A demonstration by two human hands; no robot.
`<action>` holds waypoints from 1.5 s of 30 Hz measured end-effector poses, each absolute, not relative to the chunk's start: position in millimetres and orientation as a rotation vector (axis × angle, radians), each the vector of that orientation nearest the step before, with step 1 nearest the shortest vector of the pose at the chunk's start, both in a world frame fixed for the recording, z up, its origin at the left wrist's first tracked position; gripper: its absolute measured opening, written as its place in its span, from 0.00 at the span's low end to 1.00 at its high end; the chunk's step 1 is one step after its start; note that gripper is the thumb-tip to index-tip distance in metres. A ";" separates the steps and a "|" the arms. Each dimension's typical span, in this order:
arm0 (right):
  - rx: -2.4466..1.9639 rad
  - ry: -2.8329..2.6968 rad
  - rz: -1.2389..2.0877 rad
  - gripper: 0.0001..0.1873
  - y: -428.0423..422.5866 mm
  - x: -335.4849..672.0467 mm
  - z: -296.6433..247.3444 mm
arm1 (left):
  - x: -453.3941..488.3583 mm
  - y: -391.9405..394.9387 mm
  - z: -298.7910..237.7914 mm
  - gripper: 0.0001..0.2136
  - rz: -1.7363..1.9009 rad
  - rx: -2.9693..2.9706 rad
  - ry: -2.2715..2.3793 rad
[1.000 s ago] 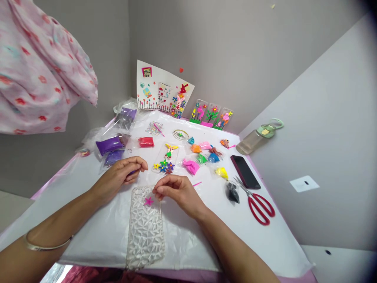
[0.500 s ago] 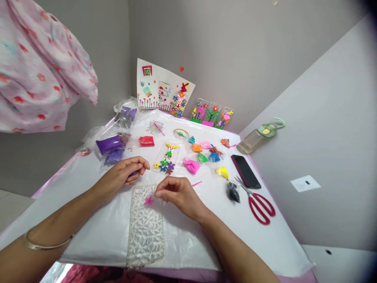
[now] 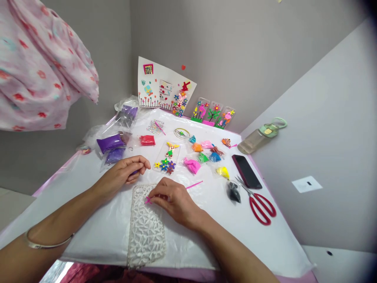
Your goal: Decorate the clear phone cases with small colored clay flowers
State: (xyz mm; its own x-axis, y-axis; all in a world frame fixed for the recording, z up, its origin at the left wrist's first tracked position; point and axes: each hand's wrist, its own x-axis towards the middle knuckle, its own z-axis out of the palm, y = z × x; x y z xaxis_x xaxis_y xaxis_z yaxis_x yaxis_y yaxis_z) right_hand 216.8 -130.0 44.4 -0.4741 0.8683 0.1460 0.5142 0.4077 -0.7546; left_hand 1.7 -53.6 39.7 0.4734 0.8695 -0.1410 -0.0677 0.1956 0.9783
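A clear phone case (image 3: pixel 147 236) with a white web-like pattern lies on the white sheet before me. Near its top is a small pink star-shaped clay flower (image 3: pixel 147 200). My right hand (image 3: pixel 173 200) has thumb and fingertips pinched at this flower, covering its right side. My left hand (image 3: pixel 126 171) rests on the sheet beyond the case's upper left, fingers curled; a bit of something purple-blue shows beneath them, too hidden to name. Just past the hands lies another clear case (image 3: pixel 166 159) with a clay rabbit and several flowers. A pink stick tool (image 3: pixel 194 184) lies beside my right hand.
Bagged clay, such as pink (image 3: pixel 192 165), yellow (image 3: pixel 222 172) and black (image 3: pixel 233 192), lies across the table. Red-handled scissors (image 3: pixel 262 208), a phone (image 3: pixel 246 171) and a bottle (image 3: pixel 259 139) are at right. Purple clay packs (image 3: pixel 110 144) lie left. Decorated cases (image 3: pixel 213 114) lean at the back.
My right hand has moved slightly left and down onto the pink flower, which its fingertips now partly cover. More of the pink stick tool shows. My left hand has stayed put.
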 end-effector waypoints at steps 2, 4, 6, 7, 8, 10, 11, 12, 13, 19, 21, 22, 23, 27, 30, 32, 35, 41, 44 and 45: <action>-1.156 -2.225 0.788 0.04 -129.9 216.9 41.2 | 1.8 -53.2 39.6 0.10 0.779 1.198 0.848; -1.152 -2.279 0.731 0.05 -130.1 216.8 38.9 | 1.8 -52.7 39.4 0.10 0.778 1.201 0.847; -1.151 -2.312 0.697 0.06 -130.6 216.6 37.9 | 1.9 -52.4 39.3 0.10 0.779 1.204 0.847; -1.149 -2.324 0.686 0.06 -130.7 216.4 37.6 | 1.8 -52.4 39.4 0.10 0.780 1.206 0.847; -1.147 -2.335 0.678 0.06 -130.9 216.3 37.4 | 1.8 -52.6 39.4 0.10 0.782 1.208 0.848; -1.148 -2.349 0.668 0.06 -130.9 216.0 37.1 | 1.6 -53.3 39.4 0.10 0.783 1.212 0.847; -1.150 -2.354 0.666 0.06 -130.9 215.9 36.8 | 1.5 -53.8 39.3 0.10 0.783 1.213 0.848; -1.150 -2.357 0.664 0.06 -130.8 215.9 36.6 | 1.5 -54.1 39.2 0.10 0.784 1.214 0.848; -1.148 -2.359 0.665 0.06 -130.8 215.9 36.5 | 1.4 -54.3 39.0 0.10 0.786 1.213 0.849; -1.125 -2.353 0.669 0.05 -130.7 216.5 37.1 | 1.9 -53.1 38.6 0.10 0.790 1.209 0.849; -1.127 -2.338 0.668 0.05 -130.4 216.8 36.6 | 2.2 -52.7 38.8 0.09 0.796 1.206 0.849; -1.128 -2.332 0.669 0.04 -130.2 216.9 36.2 | 2.4 -52.7 38.9 0.09 0.800 1.204 0.850; -1.127 -2.329 0.671 0.04 -130.1 217.0 35.7 | 2.5 -52.8 39.1 0.09 0.804 1.203 0.849; -1.135 -2.342 0.667 0.03 -130.3 216.8 35.6 | 2.2 -53.7 39.8 0.09 0.803 1.205 0.847; -1.157 -2.379 0.669 0.03 -131.3 215.6 39.3 | 1.6 -54.2 40.5 0.09 0.795 1.212 0.852; -1.163 -2.396 0.678 0.04 -131.6 215.0 42.8 | 1.6 -54.4 41.1 0.09 0.797 1.215 0.859; -1.177 -2.357 0.673 0.05 -130.4 216.7 47.4 | 2.2 -54.4 42.1 0.09 0.813 1.215 0.871; -1.243 -2.205 0.699 0.05 -125.1 229.0 51.9 | 3.0 -53.9 44.1 0.11 0.838 1.216 0.880; -1.262 -2.179 0.736 0.03 -124.3 232.1 51.8 | 2.8 -54.3 44.9 0.08 0.824 1.217 0.872; -1.269 -2.185 0.744 0.03 -124.4 232.1 51.2 | 2.7 -54.5 45.0 0.08 0.818 1.221 0.869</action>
